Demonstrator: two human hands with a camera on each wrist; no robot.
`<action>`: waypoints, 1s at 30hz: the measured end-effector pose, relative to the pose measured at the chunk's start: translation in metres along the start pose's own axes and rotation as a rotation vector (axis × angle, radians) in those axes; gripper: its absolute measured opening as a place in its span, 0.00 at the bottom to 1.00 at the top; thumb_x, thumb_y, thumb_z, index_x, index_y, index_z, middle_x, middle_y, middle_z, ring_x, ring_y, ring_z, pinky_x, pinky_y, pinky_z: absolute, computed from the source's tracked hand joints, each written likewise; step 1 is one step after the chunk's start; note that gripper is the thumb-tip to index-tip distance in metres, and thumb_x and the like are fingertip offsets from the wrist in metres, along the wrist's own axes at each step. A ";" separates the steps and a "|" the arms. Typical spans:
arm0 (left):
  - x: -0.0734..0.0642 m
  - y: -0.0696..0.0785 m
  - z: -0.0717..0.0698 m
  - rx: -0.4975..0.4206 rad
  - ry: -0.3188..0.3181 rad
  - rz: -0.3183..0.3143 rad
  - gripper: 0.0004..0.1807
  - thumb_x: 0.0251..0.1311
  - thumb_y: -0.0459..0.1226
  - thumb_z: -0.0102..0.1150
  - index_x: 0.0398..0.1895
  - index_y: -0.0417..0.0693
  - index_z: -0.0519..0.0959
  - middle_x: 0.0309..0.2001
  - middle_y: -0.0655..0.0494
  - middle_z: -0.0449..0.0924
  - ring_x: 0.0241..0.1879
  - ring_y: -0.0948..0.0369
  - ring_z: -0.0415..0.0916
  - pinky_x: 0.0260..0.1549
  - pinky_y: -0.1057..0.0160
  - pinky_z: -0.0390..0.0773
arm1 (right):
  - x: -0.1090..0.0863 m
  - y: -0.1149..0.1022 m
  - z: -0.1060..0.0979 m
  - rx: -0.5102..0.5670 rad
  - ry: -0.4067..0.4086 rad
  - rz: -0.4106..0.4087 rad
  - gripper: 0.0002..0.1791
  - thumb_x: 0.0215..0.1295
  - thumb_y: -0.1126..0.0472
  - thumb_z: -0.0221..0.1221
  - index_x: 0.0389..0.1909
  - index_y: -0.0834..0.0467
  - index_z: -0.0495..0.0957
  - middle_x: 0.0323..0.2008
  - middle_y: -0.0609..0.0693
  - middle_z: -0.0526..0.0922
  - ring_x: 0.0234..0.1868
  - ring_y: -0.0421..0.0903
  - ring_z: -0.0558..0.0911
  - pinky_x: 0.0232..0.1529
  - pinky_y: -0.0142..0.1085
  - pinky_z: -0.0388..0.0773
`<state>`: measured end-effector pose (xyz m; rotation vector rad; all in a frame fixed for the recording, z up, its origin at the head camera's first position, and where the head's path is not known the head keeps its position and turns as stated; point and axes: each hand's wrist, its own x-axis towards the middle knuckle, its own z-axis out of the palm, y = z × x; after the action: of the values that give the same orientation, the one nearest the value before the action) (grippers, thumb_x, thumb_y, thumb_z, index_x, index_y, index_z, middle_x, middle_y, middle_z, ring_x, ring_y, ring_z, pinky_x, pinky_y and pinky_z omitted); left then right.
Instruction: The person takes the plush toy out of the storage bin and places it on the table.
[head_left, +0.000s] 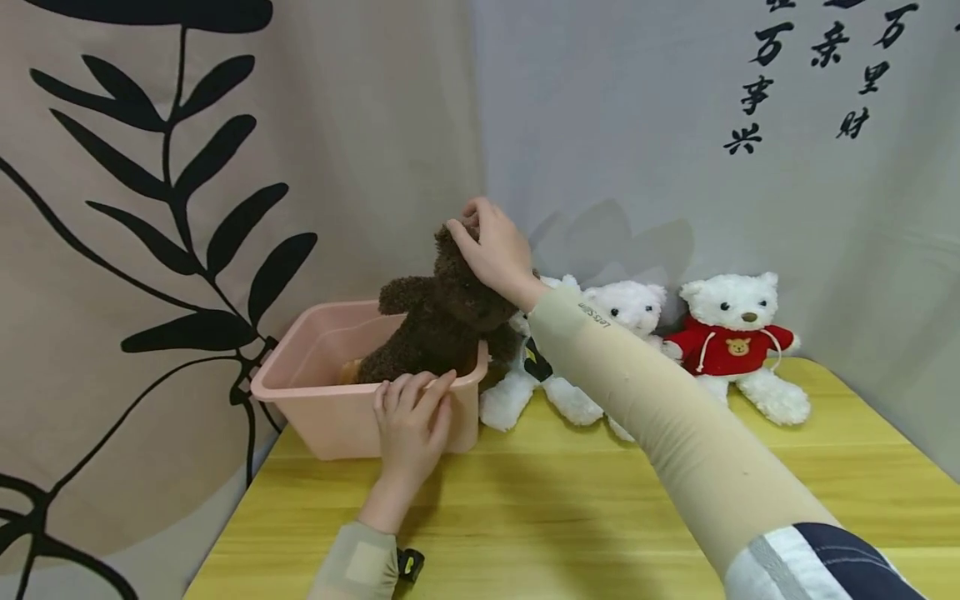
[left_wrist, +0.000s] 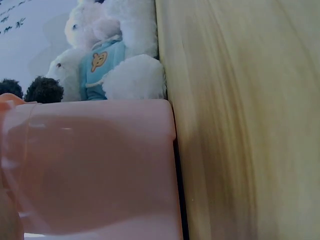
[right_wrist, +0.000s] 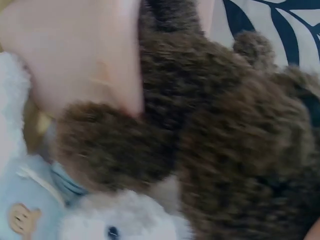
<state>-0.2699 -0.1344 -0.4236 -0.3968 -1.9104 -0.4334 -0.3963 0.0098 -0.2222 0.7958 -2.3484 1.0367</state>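
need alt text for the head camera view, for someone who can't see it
A person's right hand holds the head of a dark brown plush bear partly inside a pink bin, while their left hand holds its near rim. White plush bears, one in a red hoodie, sit to the right on a wooden table.

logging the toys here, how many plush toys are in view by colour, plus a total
Brown plush toy: 1
White plush bears: 3, one partly hidden behind the right sleeve
Total in view: 4
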 end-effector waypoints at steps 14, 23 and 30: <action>0.004 -0.002 -0.004 0.018 0.004 0.020 0.16 0.61 0.39 0.56 0.52 0.56 0.83 0.44 0.51 0.77 0.48 0.46 0.69 0.54 0.35 0.55 | -0.046 0.022 0.014 -0.149 0.002 -0.116 0.50 0.55 0.30 0.60 0.72 0.53 0.59 0.68 0.54 0.63 0.66 0.54 0.66 0.58 0.54 0.63; 0.004 -0.002 -0.007 0.025 -0.001 -0.001 0.16 0.62 0.39 0.54 0.52 0.56 0.83 0.44 0.50 0.77 0.48 0.46 0.69 0.55 0.35 0.54 | -0.059 0.014 0.037 -0.190 -0.019 0.016 0.69 0.34 0.28 0.70 0.76 0.37 0.40 0.73 0.58 0.45 0.71 0.59 0.54 0.57 0.65 0.61; 0.002 0.005 -0.002 -0.004 0.000 -0.004 0.16 0.61 0.38 0.55 0.51 0.55 0.83 0.44 0.50 0.77 0.47 0.46 0.69 0.54 0.35 0.54 | -0.054 0.022 0.027 -0.133 0.014 -0.054 0.57 0.48 0.48 0.73 0.75 0.45 0.48 0.67 0.59 0.56 0.64 0.60 0.62 0.49 0.55 0.73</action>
<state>-0.2666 -0.1303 -0.4208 -0.3956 -1.9109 -0.4399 -0.3760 0.0186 -0.2828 0.7943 -2.3424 0.8515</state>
